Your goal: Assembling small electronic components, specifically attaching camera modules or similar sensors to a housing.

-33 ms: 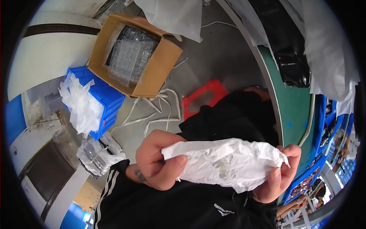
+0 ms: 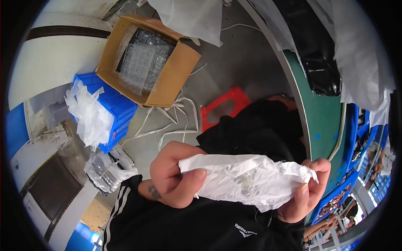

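Note:
A crumpled white tissue [image 2: 247,180] is stretched out sideways in front of my body, with a faint greyish patch near its middle. My left hand [image 2: 176,175] pinches its left end between thumb and curled fingers. At the other end, my right hand [image 2: 307,192] grips the corner between thumb and fingertips. Behind the tissue are my black clothes, which it partly covers.
An open cardboard box [image 2: 176,79] holds clear-wrapped items. Beside it stands a blue crate [image 2: 121,121] heaped with white plastic sheets [image 2: 90,117]. A red stool [image 2: 226,106] and white straps [image 2: 184,125] lie beyond my hands. The green-topped table [image 2: 314,113] runs along the right.

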`<move>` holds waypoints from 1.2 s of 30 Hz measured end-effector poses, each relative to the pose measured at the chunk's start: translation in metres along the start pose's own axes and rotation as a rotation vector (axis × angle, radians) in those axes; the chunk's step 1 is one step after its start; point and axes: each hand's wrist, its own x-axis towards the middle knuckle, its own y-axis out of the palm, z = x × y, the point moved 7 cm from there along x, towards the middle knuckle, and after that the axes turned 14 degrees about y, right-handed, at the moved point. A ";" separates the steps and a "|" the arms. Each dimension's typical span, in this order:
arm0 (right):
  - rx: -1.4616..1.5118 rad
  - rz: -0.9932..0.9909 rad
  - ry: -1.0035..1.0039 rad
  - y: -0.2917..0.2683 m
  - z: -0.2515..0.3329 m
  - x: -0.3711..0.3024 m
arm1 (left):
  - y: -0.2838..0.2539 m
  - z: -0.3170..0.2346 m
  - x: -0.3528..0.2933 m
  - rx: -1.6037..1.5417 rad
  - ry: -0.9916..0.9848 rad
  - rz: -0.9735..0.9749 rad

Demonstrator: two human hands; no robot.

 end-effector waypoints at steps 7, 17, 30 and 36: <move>-0.034 0.028 0.088 0.007 -0.006 0.005 | 0.008 0.008 0.009 0.168 0.044 0.048; 0.077 0.397 0.213 0.064 -0.038 0.032 | 0.073 0.004 0.014 0.833 0.658 0.460; 0.289 0.350 0.343 0.065 -0.045 0.041 | 0.042 0.089 -0.013 -0.332 -0.462 0.101; 0.122 0.481 0.208 0.075 -0.057 0.049 | 0.042 0.096 -0.005 -0.608 -0.608 -0.005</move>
